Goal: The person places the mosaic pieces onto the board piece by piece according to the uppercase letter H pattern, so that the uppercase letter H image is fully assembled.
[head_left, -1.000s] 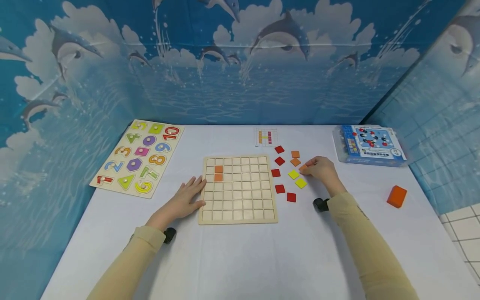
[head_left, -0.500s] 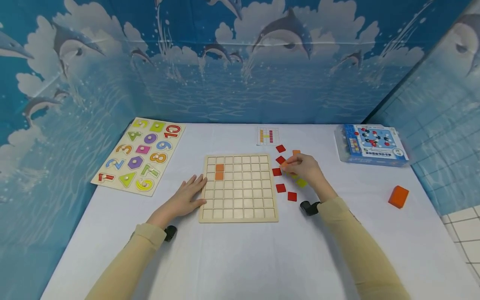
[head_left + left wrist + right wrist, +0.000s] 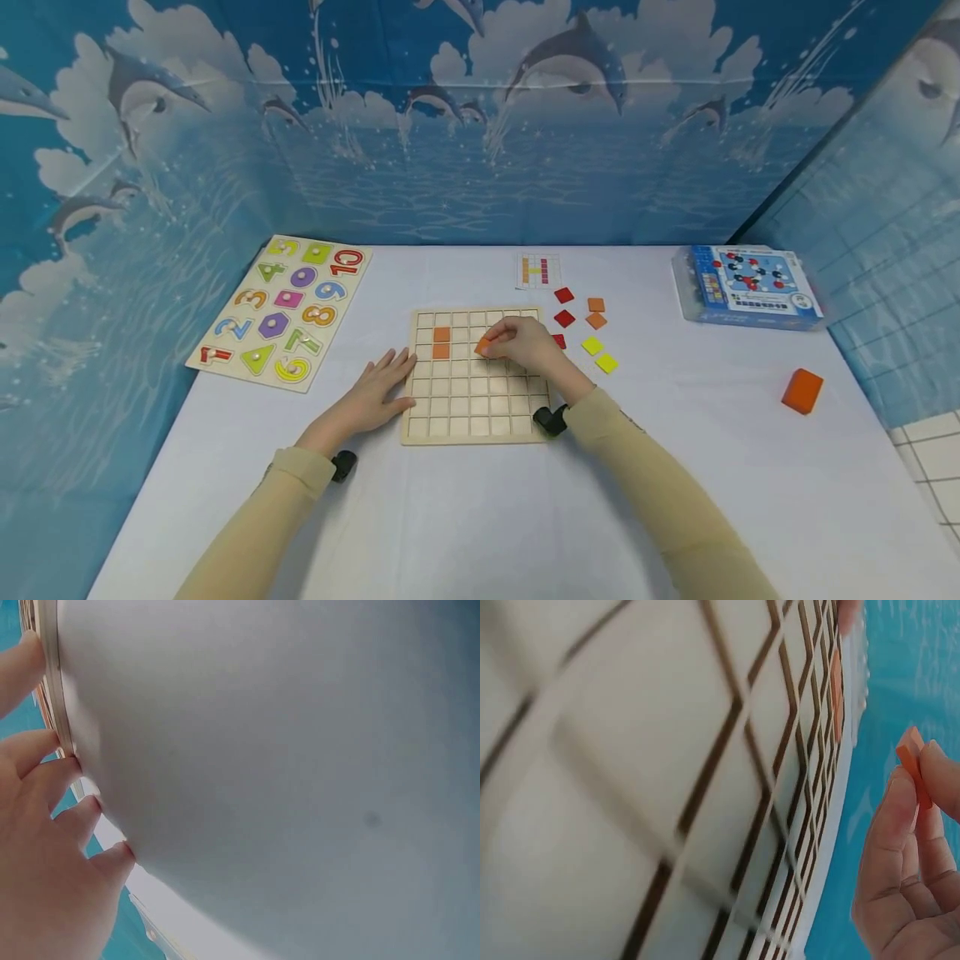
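Note:
Over the wooden grid board (image 3: 480, 437), my right hand (image 3: 527, 343) pinches an orange square tile (image 3: 482, 346) between thumb and fingers. In the right wrist view that orange tile (image 3: 913, 761) is held on edge, raised off the board. Two orange tiles (image 3: 441, 342) lie one below the other in cells of the board's second column. My left hand (image 3: 369, 398) rests at the board's left edge with fingers spread. In the left wrist view the left hand's fingertips (image 3: 67, 766) touch the board's side and the tablecloth.
Right of the board lie red tiles (image 3: 564, 318), two orange tiles (image 3: 596, 312) and two yellow tiles (image 3: 599, 354). Behind them is a pattern card (image 3: 537, 271). A number puzzle board (image 3: 279, 314) lies left, a blue boxed kit (image 3: 750, 287) back right, an orange block (image 3: 802, 391) far right.
My right hand has carried the orange tile leftward from the loose tiles to above the middle of the board. The left hand stays at the board's left edge.

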A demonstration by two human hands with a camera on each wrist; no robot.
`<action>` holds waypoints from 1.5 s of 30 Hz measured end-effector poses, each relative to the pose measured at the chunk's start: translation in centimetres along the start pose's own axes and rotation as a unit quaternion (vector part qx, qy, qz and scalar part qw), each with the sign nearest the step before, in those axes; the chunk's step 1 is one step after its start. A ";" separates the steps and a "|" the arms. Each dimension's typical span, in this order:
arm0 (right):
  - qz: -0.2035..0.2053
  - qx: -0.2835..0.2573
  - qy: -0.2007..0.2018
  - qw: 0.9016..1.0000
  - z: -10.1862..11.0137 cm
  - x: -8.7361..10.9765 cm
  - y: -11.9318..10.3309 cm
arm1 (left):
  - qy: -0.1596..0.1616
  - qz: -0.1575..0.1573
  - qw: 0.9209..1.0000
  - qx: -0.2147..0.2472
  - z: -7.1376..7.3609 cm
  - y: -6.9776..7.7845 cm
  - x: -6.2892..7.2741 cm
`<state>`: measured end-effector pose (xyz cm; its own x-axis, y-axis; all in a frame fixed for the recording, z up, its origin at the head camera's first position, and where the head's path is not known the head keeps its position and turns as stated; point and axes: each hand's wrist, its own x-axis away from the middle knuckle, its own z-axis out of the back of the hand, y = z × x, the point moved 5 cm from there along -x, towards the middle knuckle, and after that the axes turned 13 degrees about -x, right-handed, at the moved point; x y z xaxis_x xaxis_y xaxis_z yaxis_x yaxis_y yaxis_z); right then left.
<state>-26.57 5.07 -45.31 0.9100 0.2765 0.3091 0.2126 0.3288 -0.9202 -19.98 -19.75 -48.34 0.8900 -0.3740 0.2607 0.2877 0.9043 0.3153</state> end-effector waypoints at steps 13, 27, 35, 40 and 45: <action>0.021 0.059 -0.027 0.998 -5.4 -1.5 -1.0 | 0.006 -0.007 1.000 -0.001 0.1 0.2 0.0; 0.029 0.136 -0.022 0.990 -7.7 -2.3 -1.5 | 0.005 -0.004 1.000 -0.003 0.2 0.1 0.0; 0.029 0.156 -0.020 0.987 -8.3 -2.3 -1.5 | 0.003 0.001 1.000 -0.002 0.0 0.0 0.1; 0.040 0.192 -0.025 0.980 -8.5 -2.1 -1.7 | 0.006 -0.003 1.000 -0.001 -0.1 0.0 0.1; 0.049 0.192 -0.028 0.980 -8.4 -1.9 -1.7 | 0.007 -0.003 1.000 0.003 -0.1 0.1 0.1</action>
<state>-25.68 -3.60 -46.37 0.8957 0.3702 0.2462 -0.0351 0.6109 -0.7909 -19.83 -19.69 -48.43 0.8933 -0.3762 0.2459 0.2906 0.9009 0.3224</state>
